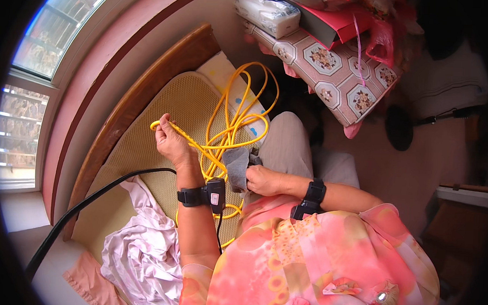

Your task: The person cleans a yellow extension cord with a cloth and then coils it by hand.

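One yellow cable (232, 131) is noted, lying in loose loops over a woven mat (148, 117), ahead of the person's lap and left of the raised knee (288, 135). We find its loops drawn out lengthwise, their long axis running from the lower part of the mat away from the body and slightly to the right; the rounded far bends point toward the table with the patterned cover (322, 64). A separate stretch runs leftward and slightly upward from the bundle to the left hand, where it bends in a short curve. Further lengths show lower down, beside the left forearm.

We record the left hand (172, 143) as raised above the mat, thumb and fingers drawn together in a pinch on that bend of cable. We record the right hand (263, 180) as closed, the fingers curled on a grey cloth (236, 167) beside the knee. The cloth hangs to the left of that hand, over the near part of the loops; whether it wraps any strand we cannot tell.

Each wrist carries a black strap. We also observe a crumpled pale pink cloth (144, 251) left of the left forearm, and a wooden board (132, 89) along the mat's far left edge.
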The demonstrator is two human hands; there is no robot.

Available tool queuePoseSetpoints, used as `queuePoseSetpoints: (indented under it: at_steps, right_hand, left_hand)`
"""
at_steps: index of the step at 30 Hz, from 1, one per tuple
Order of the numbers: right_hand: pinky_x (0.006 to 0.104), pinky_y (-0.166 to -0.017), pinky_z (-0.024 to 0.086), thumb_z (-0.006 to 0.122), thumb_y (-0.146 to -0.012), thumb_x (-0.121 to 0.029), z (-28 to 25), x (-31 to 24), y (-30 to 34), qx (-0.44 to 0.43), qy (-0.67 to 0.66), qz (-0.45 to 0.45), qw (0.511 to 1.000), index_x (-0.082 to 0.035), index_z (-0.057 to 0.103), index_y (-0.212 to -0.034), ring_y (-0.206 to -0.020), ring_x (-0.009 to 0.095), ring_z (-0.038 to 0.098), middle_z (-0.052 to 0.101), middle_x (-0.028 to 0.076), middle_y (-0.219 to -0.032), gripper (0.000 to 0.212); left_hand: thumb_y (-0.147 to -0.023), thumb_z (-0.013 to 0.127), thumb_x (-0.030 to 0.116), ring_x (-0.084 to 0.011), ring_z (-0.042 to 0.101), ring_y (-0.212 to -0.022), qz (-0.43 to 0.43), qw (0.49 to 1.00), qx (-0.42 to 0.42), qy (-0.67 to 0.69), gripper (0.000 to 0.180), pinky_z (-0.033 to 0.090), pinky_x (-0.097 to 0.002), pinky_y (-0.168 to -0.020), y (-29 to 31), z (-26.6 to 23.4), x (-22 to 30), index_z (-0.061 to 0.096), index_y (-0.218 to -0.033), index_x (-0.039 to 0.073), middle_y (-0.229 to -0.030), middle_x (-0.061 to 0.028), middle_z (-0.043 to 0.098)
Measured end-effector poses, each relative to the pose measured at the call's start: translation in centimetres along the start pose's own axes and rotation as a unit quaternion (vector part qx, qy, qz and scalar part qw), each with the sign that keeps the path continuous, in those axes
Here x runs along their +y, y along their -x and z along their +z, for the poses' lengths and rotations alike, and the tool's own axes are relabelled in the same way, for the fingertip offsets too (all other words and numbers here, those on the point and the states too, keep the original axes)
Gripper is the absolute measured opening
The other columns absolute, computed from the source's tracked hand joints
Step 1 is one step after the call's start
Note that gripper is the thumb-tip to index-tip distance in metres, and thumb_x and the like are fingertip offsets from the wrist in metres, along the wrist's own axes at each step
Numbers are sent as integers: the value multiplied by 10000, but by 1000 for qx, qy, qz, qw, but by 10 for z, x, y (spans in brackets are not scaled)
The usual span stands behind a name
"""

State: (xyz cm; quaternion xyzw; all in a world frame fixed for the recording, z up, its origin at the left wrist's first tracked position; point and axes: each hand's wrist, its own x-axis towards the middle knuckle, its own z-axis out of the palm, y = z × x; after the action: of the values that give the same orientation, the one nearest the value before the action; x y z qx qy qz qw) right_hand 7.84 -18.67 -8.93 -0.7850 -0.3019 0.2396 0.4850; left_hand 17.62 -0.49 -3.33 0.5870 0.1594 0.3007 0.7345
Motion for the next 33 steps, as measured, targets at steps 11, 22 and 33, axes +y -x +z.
queuePoseSetpoints:
  at_steps: [11,22,33]
  right_hand:
    - [232,-814,396,392,-913,-140,-15,-6,2,35,-460,96,882,-24,508,-1112,-905,89,481,544,-2,-998,258]
    - [367,-813,470,350,-805,20,-15,74,-2,35,-561,126,817,-40,533,-1024,-892,222,571,577,87,-1002,292]
    - [317,-837,455,356,-892,-65,-23,1,19,-73,-533,7,843,34,542,-961,-918,205,556,579,128,-994,222]
  left_hand:
    - [-846,452,266,-272,342,-1161,-120,940,277,161,577,262,-370,-979,-1,31,-11,241,-1295,-29,-1275,-194,320]
    - [-783,400,-22,-303,244,-1251,187,907,372,-65,540,211,-371,-1031,-41,117,106,243,-1299,11,-1342,-206,223]
    - [-808,399,-12,-131,523,-816,233,907,-140,322,365,410,-244,-635,-57,178,347,408,-1150,115,-1076,-51,495]
